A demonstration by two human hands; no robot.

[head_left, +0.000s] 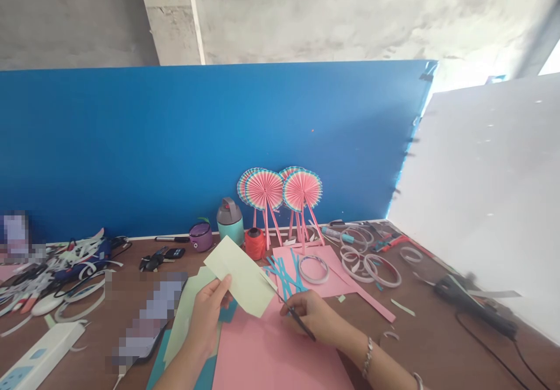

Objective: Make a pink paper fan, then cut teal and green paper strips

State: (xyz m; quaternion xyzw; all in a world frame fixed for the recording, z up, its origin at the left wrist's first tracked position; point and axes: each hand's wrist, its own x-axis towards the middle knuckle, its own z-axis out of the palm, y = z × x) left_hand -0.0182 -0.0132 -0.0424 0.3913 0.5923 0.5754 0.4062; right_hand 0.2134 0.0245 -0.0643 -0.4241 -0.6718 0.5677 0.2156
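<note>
My left hand (pixel 211 307) pinches a pale green paper sheet (pixel 242 278) by its lower left edge, thumb on top. The sheet is held tilted above the table. My right hand (pixel 312 318) is closed around a slim dark-handled tool (pixel 303 323), its thin tip at the sheet's right edge; its exact kind I cannot make out. Below both hands lies a large pink paper sheet (pixel 266 355). More pale green sheets (pixel 189 299) and teal paper (pixel 160 358) are under my left forearm. Just beyond my right hand are blue paper strips (pixel 286 273).
Pink folded paper fans (pixel 265 190) stand against the blue partition (pixel 175 145). Nearby are a teal flask (pixel 230 226), red container (pixel 255 244), and purple pot (pixel 200 236). Tape rolls (pixel 382 270) and a corded black tool (pixel 475 305) lie right; a phone (pixel 153 320) and power strip (pixel 41 358) left.
</note>
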